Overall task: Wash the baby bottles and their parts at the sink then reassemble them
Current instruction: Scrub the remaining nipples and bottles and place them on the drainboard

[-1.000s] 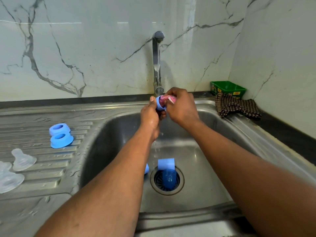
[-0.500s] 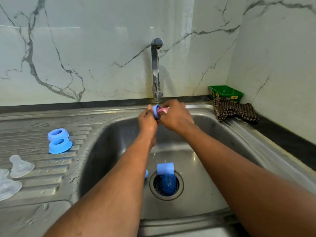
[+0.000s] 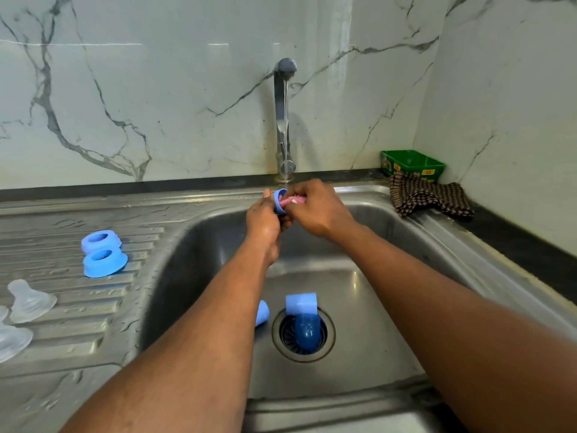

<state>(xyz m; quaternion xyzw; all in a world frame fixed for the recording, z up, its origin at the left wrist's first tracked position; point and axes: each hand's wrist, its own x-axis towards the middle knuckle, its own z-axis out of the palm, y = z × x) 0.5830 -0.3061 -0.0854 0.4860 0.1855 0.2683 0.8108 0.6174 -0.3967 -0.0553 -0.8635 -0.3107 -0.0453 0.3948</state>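
Under the tap (image 3: 284, 120), at twelve o'clock over the sink (image 3: 359, 307), the left hand (image 3: 263, 223) pinches a small blue cap (image 3: 278, 200) by its rim while the right hand (image 3: 315, 207) grips a pink brush (image 3: 292, 200) inside it. Light, stiff plastic, probably slippery wet; the rim looks the safest grip.

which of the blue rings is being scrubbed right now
The blue ring gripped by the left hand under the tap; the other two rings sit untouched on the drainboard.

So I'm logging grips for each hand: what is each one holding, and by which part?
Left hand grips the blue ring by its outer wall. Right hand pinches a pink brush; where exactly, fingers hide.
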